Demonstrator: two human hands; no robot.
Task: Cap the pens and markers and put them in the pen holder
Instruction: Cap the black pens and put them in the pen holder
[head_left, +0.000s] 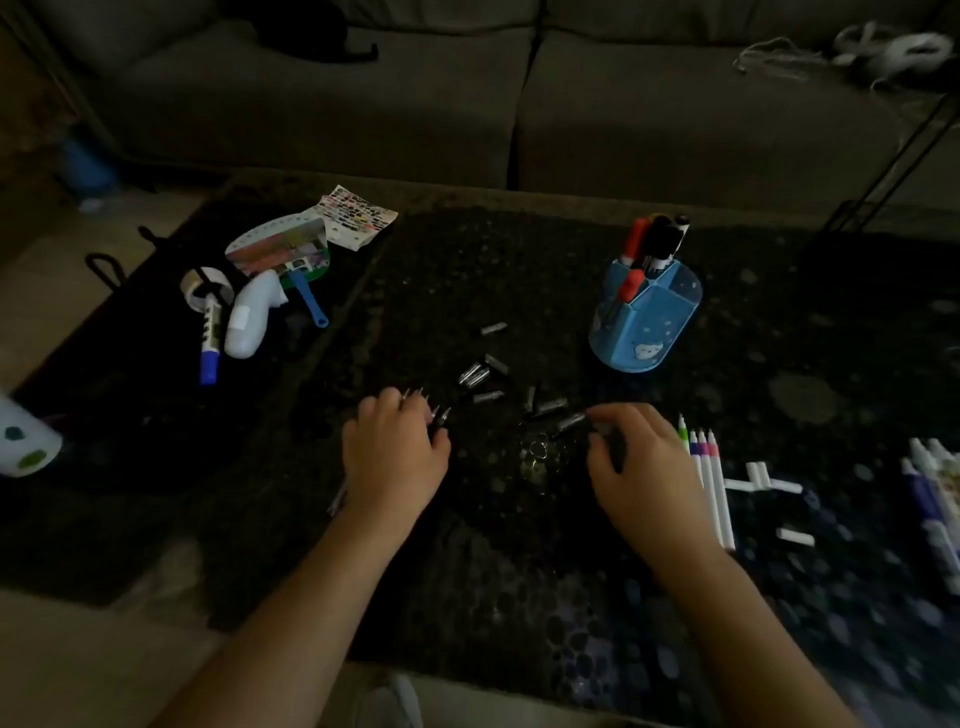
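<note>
My left hand (395, 452) is closed around a bundle of uncapped dark pens (434, 408); their metal tips stick out past my fingers. My right hand (636, 462) rests on the table with its fingertips pinching a dark pen cap (571, 421). Several more dark caps (488, 376) lie scattered between my hands and the blue pen holder (647, 322). The holder stands at the right back and has red and black markers (654, 241) in it. Uncapped white markers with coloured tips (709, 483) lie just right of my right hand, with white caps (763, 480) beside them.
The dark patterned table (519, 597) carries a blue-capped marker (209, 338), a tape roll (205, 286), a white bottle (249, 322) and sticker sheets (353, 215) at the back left. More pens (935, 499) lie at the right edge. A grey sofa (467, 93) stands behind.
</note>
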